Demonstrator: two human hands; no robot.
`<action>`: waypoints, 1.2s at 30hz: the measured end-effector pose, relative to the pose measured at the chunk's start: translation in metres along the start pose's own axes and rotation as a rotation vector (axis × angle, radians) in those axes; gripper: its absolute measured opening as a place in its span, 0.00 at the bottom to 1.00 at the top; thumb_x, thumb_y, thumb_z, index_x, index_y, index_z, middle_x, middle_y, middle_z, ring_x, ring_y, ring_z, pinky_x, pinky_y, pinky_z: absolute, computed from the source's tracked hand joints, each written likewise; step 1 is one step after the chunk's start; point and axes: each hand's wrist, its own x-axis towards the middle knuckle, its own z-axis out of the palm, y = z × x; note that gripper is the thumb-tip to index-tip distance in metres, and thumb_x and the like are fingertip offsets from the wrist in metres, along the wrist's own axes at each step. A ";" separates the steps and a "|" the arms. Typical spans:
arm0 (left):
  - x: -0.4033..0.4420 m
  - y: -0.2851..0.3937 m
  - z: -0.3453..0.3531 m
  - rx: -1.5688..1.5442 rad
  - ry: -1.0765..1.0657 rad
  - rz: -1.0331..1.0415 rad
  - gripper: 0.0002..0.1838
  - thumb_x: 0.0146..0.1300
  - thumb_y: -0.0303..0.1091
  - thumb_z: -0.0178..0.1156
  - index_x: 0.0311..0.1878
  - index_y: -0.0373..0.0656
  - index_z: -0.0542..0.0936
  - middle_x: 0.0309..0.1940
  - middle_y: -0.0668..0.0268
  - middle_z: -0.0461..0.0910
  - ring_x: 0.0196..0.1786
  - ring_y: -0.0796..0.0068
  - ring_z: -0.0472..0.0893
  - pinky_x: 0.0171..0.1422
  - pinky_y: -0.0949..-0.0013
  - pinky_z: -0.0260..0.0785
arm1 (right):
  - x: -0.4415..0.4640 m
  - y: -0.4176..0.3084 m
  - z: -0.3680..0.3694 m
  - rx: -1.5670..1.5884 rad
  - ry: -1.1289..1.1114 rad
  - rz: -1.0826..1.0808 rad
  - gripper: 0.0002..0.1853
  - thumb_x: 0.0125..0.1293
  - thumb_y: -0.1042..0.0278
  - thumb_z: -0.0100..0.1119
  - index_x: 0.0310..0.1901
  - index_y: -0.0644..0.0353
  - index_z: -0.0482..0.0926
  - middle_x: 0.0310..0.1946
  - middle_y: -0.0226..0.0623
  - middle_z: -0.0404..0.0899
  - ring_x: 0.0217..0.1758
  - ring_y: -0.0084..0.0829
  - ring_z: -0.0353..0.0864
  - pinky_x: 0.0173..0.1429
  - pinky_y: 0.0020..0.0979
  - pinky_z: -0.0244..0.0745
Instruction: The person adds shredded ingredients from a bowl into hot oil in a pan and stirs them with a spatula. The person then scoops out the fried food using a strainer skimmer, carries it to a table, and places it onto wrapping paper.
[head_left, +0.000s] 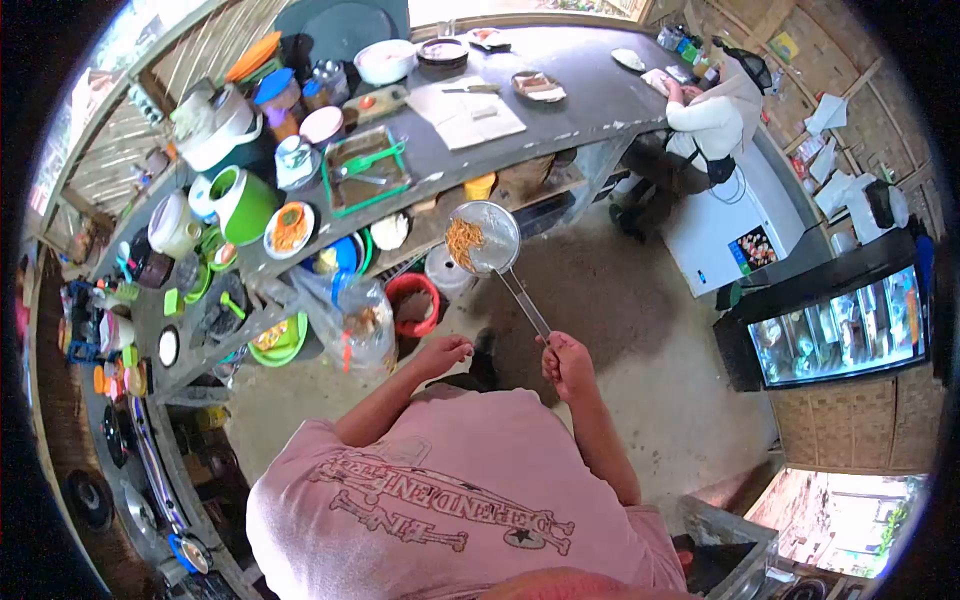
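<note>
My right hand (pixel 567 366) is wrapped round the long metal handle of a strainer (pixel 497 240). The strainer is held out over the floor, close to the worktop's front edge. Orange-brown fried shreds (pixel 464 243) lie on the left side of its mesh; their exact kind is unclear. My left hand (pixel 444 354) hangs apart from the strainer with its fingers curled in, and I see nothing in it. Nearest to that hand are a red bucket (pixel 412 306) and a clear plastic bag (pixel 362 325).
A long dark worktop (pixel 590 85) carries a plate of orange food (pixel 289 230), a green-rimmed tray (pixel 365 170) and white paper (pixel 465 112). At its far right end stands another person (pixel 715 115). A white chest freezer (pixel 730 225) and a lit display fridge (pixel 840 330) line the right.
</note>
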 end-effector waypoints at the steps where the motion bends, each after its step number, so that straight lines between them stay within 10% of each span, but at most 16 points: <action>1: 0.025 0.018 -0.004 0.000 -0.001 0.011 0.18 0.75 0.42 0.55 0.54 0.36 0.81 0.41 0.67 0.84 0.42 0.77 0.81 0.50 0.71 0.74 | 0.015 -0.015 -0.008 -0.018 0.007 -0.015 0.15 0.79 0.58 0.48 0.47 0.64 0.76 0.17 0.22 0.62 0.17 0.17 0.57 0.22 0.23 0.54; 11: 0.230 0.173 -0.029 0.235 -0.012 -0.103 0.18 0.75 0.42 0.55 0.57 0.38 0.80 0.42 0.66 0.85 0.42 0.78 0.81 0.52 0.70 0.74 | 0.136 -0.141 -0.072 0.062 0.116 -0.088 0.16 0.78 0.55 0.51 0.47 0.61 0.76 0.16 0.21 0.60 0.17 0.16 0.56 0.22 0.24 0.54; 19: 0.339 0.154 -0.036 0.217 0.061 0.001 0.17 0.74 0.42 0.56 0.54 0.39 0.81 0.42 0.65 0.85 0.43 0.76 0.82 0.51 0.69 0.76 | 0.248 -0.243 -0.141 0.074 0.108 -0.092 0.15 0.78 0.56 0.51 0.48 0.62 0.77 0.17 0.21 0.61 0.17 0.16 0.57 0.22 0.22 0.55; 36: 0.518 0.213 -0.021 -0.070 0.753 -0.125 0.14 0.74 0.32 0.53 0.56 0.35 0.78 0.45 0.63 0.85 0.45 0.77 0.81 0.53 0.72 0.74 | 0.582 -0.509 -0.209 -0.436 -0.218 -0.242 0.14 0.78 0.60 0.48 0.45 0.63 0.78 0.21 0.21 0.67 0.18 0.14 0.59 0.21 0.22 0.54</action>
